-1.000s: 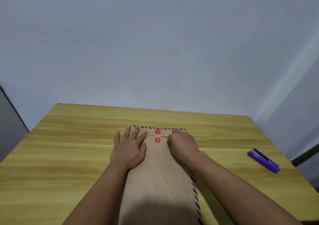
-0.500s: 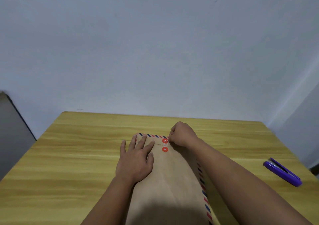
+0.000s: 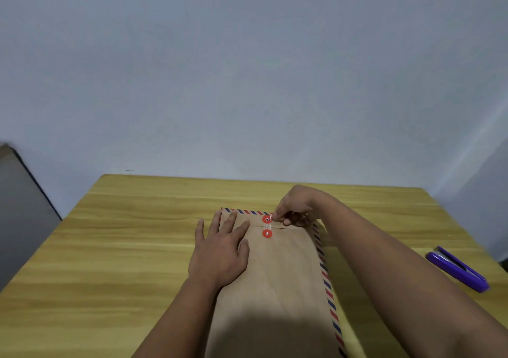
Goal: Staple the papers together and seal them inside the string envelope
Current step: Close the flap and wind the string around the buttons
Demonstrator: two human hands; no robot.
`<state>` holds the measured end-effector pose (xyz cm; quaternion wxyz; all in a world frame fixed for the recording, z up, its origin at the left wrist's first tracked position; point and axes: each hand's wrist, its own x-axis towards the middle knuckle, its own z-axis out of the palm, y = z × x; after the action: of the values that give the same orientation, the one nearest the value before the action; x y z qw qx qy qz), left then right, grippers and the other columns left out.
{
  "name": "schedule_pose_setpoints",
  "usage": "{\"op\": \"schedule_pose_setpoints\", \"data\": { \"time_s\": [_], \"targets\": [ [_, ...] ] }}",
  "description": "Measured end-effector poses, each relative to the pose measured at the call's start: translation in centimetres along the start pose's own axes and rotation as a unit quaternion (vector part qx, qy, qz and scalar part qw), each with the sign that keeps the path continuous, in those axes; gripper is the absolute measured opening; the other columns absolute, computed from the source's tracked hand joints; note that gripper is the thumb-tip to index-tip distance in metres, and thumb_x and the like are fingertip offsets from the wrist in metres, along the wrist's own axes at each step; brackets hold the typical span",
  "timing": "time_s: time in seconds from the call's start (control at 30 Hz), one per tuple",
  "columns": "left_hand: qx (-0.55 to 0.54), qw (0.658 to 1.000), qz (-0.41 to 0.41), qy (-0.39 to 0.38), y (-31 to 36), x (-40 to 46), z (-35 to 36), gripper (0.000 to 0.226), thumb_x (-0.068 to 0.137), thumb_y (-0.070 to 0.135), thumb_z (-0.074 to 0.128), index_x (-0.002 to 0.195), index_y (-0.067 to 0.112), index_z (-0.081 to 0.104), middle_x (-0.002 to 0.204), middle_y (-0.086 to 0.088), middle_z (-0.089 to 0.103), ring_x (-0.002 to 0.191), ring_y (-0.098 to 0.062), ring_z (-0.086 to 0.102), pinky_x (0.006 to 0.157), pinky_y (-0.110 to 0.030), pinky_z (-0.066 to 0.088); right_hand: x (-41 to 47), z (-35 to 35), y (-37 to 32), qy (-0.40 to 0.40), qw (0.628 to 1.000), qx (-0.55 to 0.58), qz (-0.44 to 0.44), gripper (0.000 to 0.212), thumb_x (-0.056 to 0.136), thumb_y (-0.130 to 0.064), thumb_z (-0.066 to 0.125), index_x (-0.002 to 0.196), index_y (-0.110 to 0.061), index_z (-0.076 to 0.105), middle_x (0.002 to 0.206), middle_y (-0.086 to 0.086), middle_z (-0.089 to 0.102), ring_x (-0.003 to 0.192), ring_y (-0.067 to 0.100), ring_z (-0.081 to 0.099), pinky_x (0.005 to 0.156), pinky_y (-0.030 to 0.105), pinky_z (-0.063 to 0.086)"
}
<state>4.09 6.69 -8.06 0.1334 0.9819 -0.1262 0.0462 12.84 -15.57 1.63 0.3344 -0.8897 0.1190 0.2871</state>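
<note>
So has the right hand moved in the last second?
Yes. The right hand has shifted from beside the lower red button toward the table's far edge, now pinching string at the upper button.

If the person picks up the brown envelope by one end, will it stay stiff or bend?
The brown envelope would probably sag somewhat: it is long, thin paper lying flat on the table. It looks light, and may slide easily, since the left hand presses it flat while the right hand works the string.

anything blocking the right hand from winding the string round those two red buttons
Nothing visible does. The right hand pinches the thin white string right beside the upper red round button. The left hand lies flat on the brown kraft envelope, left of both buttons. The purple stapler lies far right.
</note>
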Motion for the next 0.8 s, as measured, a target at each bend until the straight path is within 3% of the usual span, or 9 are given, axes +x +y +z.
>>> {"op": "schedule_pose_setpoints", "data": {
  "time_s": [0.17,0.3,0.37,0.47,0.6,0.7,0.8],
  "targets": [
    [-0.001,1.000,-0.002,0.001,-0.1,0.1,0.1,0.057,0.098,0.050,0.026,0.155,0.044,0.028,0.170,0.010,0.013,0.158,-0.021,-0.003,0.123,-0.058,-0.003,0.3,0.7,1.3,0.025,0.995,0.092,-0.007,0.015,0.086,-0.014,0.079,0.097,-0.004,0.082,0.080,0.006,0.071,0.058,0.013,0.064,0.053,0.022,0.035],
    [-0.006,1.000,-0.001,0.000,-0.1,0.2,0.1,0.057,0.098,0.050,0.027,0.155,0.043,0.029,0.170,0.010,0.013,0.158,-0.022,-0.002,0.123,-0.058,-0.003,0.7,1.9,1.2,0.098,0.995,0.036,-0.008,0.012,0.084,-0.016,0.079,0.081,-0.005,0.075,0.066,0.009,0.072,0.043,0.015,0.058,0.046,0.022,0.038],
    [-0.006,1.000,-0.001,-0.004,-0.2,0.2,0.1,0.057,0.098,0.050,0.027,0.155,0.044,0.028,0.170,0.010,0.012,0.157,-0.022,-0.003,0.123,-0.057,-0.004,1.1,2.7,1.2,0.138,0.990,-0.008,-0.038,0.022,0.082,-0.016,0.082,0.084,0.005,0.077,0.075,0.014,0.078,0.053,0.020,0.066,0.058,0.029,0.053],
    [-0.004,1.000,0.000,-0.005,-0.1,0.1,-0.1,0.057,0.098,0.051,0.026,0.155,0.044,0.027,0.170,0.010,0.011,0.157,-0.021,-0.004,0.123,-0.057,-0.004,1.5,3.7,1.3,0.189,0.976,-0.066,-0.089,0.021,0.079,-0.023,0.082,0.077,-0.002,0.078,0.083,0.012,0.079,0.082,0.029,0.075,0.073,0.040,0.061],
    [-0.010,1.000,0.001,-0.003,-0.1,0.1,-0.1,0.057,0.098,0.050,0.027,0.155,0.044,0.029,0.170,0.009,0.012,0.157,-0.022,-0.003,0.123,-0.057,-0.004,1.8,4.5,1.6,0.210,0.966,-0.079,-0.129,0.012,0.083,-0.018,0.075,0.074,-0.012,0.078,0.082,0.002,0.079,0.086,0.024,0.074,0.077,0.041,0.062],
    [-0.009,1.000,0.001,-0.003,0.0,0.1,-0.2,0.057,0.099,0.050,0.027,0.155,0.044,0.029,0.170,0.010,0.012,0.157,-0.022,-0.003,0.123,-0.057,-0.004,2.4,4.6,2.1,0.212,0.964,-0.076,-0.140,0.017,0.085,-0.019,0.071,0.070,-0.020,0.077,0.081,-0.007,0.078,0.087,0.019,0.073,0.082,0.044,0.062],
    [-0.010,1.000,0.002,-0.003,0.0,0.1,-0.1,0.057,0.099,0.050,0.028,0.155,0.044,0.029,0.170,0.011,0.013,0.157,-0.022,-0.003,0.123,-0.057,-0.004,2.6,4.5,2.5,0.200,0.962,-0.095,-0.161,0.017,0.093,-0.025,0.069,0.079,-0.025,0.078,0.084,-0.015,0.075,0.095,0.015,0.068,0.094,0.042,0.050]
  ]
}}
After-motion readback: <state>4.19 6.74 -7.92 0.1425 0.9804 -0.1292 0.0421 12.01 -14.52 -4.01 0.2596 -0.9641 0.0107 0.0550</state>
